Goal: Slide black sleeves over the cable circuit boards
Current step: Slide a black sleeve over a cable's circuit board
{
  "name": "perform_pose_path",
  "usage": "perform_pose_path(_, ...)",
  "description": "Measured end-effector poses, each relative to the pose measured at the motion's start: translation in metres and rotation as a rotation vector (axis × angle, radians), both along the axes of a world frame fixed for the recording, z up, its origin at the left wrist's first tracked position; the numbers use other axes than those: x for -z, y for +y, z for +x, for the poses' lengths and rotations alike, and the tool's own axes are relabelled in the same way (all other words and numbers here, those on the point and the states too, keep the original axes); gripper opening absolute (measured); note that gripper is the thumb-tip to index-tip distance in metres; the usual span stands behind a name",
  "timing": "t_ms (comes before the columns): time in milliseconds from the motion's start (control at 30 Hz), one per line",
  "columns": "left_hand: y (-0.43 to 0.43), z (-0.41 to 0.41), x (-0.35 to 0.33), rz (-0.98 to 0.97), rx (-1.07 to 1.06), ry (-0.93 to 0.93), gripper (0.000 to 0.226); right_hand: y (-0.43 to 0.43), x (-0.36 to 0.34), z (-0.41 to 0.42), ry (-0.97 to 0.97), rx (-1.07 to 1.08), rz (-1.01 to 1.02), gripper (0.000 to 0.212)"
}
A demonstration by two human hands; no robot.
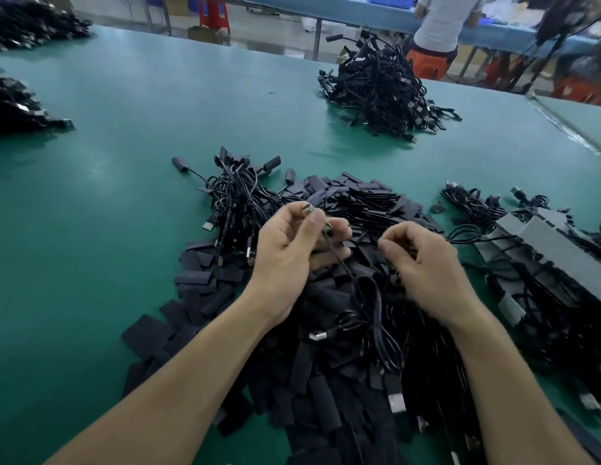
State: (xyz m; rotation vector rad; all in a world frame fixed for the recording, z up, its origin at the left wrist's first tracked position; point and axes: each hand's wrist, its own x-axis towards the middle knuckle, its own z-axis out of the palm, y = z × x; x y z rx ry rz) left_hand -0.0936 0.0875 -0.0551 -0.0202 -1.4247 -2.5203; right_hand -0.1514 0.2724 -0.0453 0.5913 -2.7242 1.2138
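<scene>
My left hand pinches the circuit-board end of a black cable between thumb and fingers, above a big heap of flat black sleeves. The cable hangs down from that hand in a loop to a silver USB plug. My right hand hovers beside it with its fingers curled; whether it holds a sleeve or anything else is hidden. Both hands are over the middle of the sleeve heap.
A tangle of sleeved cables lies just behind the left hand. Another cable pile sits further back. Bare cables with grey strips lie to the right. More dark piles line the left of the green table. A person sits at the far bench.
</scene>
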Motion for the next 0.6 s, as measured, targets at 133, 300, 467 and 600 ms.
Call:
perform_pose_path(133, -0.015, 0.0, -0.008, -0.024, -0.241, 0.062, 0.011, -0.002, -0.005, 0.002, 0.078, 0.187, 0.216, 0.022)
perform_pose_path(300, -0.033, 0.0, -0.016, -0.167, -0.516, 0.108, 0.022, -0.015, -0.008, 0.009, 0.172, 0.289, 0.46, 0.022)
perform_pose_path(467, -0.038, -0.001, -0.017, -0.145, -0.423, 0.052, 0.012, -0.021, -0.015, 0.018, 0.186, 0.14, 0.567, 0.035)
perform_pose_path(600, -0.035, -0.002, -0.01, -0.232, -0.371, -0.045, 0.012, -0.028, -0.011, 0.025, 0.032, 0.213, 0.73, 0.05)
